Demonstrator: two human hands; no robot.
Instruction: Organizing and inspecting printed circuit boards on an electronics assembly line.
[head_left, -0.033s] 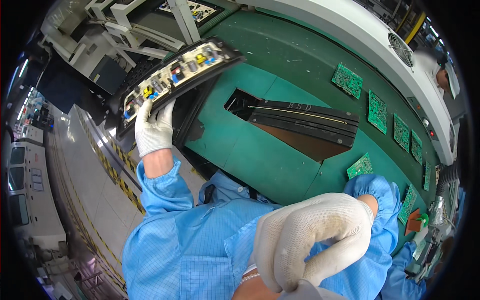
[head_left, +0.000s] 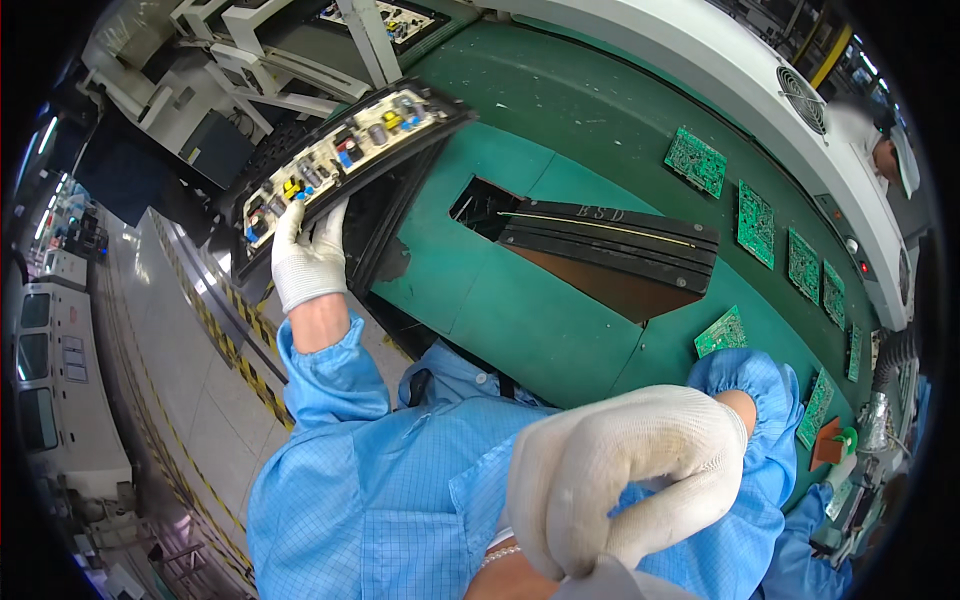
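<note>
My left hand (head_left: 311, 252), in a white knit glove, grips the near edge of a black frame (head_left: 345, 190) at the upper left. The frame is tilted, its far end blurred. Set in it are pale circuit boards (head_left: 318, 170) carrying blue, yellow and black components. Large and close at the lower right is my right hand (head_left: 630, 470), also gloved, its fingers curled in a pinch. Their tips meet a pale grey sheet-like thing (head_left: 625, 580) at the lower edge, mostly cut off.
A black slotted block (head_left: 610, 245) lies on the green bench (head_left: 540, 330) beside a rectangular cutout. Several green circuit boards (head_left: 755, 222) lie along the right. White machine framing (head_left: 270, 60) stands at the upper left, over another framed board (head_left: 395, 22). A co-worker's blue sleeve (head_left: 800, 550) shows at lower right.
The black frame in my left hand has shifted slightly left, its far end coming nearer. My right hand stays nearly still in its pinch.
</note>
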